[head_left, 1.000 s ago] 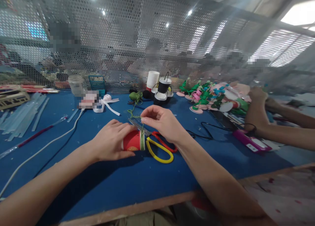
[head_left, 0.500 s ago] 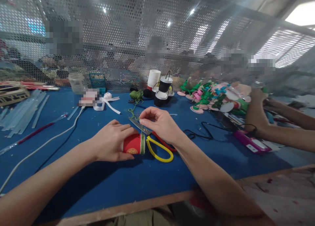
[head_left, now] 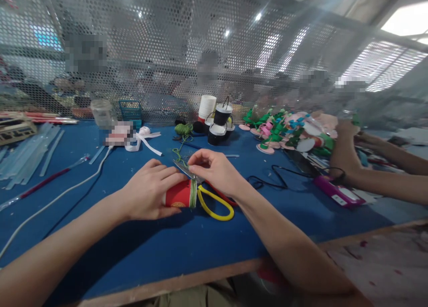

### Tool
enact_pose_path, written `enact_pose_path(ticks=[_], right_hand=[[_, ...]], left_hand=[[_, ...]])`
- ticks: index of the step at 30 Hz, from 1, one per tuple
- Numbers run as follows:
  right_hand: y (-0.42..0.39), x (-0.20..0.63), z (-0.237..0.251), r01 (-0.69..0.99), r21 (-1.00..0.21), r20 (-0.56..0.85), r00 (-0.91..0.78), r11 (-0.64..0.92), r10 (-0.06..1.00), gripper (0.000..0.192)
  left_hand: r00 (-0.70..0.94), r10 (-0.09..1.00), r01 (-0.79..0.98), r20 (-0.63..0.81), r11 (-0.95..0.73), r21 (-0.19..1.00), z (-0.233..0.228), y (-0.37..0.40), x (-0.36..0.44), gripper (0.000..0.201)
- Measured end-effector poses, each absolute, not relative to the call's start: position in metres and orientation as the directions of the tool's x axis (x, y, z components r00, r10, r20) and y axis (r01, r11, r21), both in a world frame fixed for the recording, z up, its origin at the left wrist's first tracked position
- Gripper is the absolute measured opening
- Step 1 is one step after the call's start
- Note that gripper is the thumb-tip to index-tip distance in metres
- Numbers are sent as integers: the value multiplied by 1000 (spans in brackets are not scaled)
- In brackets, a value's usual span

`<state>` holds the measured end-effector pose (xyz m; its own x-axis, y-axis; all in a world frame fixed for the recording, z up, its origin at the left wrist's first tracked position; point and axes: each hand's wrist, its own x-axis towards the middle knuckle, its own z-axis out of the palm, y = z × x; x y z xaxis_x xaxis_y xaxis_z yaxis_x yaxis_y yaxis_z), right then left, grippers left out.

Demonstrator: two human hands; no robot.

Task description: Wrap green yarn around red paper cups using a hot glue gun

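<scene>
My left hand (head_left: 152, 191) is wrapped round a red paper cup (head_left: 179, 194), which lies on its side with its rim facing right. Green yarn (head_left: 193, 193) is wound in a band round the rim end. Just above that band, my right hand (head_left: 214, 169) is closed in a pinch on the yarn strand, mostly hidden by the fingers. A pair of scissors with one yellow handle (head_left: 216, 209) and one red handle lies on the table under my right hand. A loose green ball of yarn (head_left: 183, 129) rests farther back, its strand trailing towards my hands.
Behind stand a stack of white paper cups (head_left: 207, 105) and small black buckets (head_left: 217, 134). White ribbon (head_left: 143, 140) and clear glue sticks (head_left: 30, 153) lie left. Green and pink craft pieces (head_left: 274, 128), a purple device (head_left: 337, 192) and another person's arms (head_left: 368, 178) are right.
My right hand has come down closer to the cup's rim. The cup has turned slightly in my left hand, its gold print now lower. The view has shifted a little.
</scene>
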<state>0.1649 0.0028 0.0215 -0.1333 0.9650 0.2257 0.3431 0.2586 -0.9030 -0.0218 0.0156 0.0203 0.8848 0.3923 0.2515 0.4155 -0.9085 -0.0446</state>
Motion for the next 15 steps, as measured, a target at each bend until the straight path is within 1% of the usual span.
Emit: enact_pose_path(ticks=[8,15], right_hand=[[4,165,20,350,-904,207,-147,247,967,5],[3,165,21,344,-916,159,-166,208,973,5]], left_hand=[[879,344,393,330,-915,-92,19,15,-22,45],[858,297,397,419,-901,-174,15,16,-22,42]])
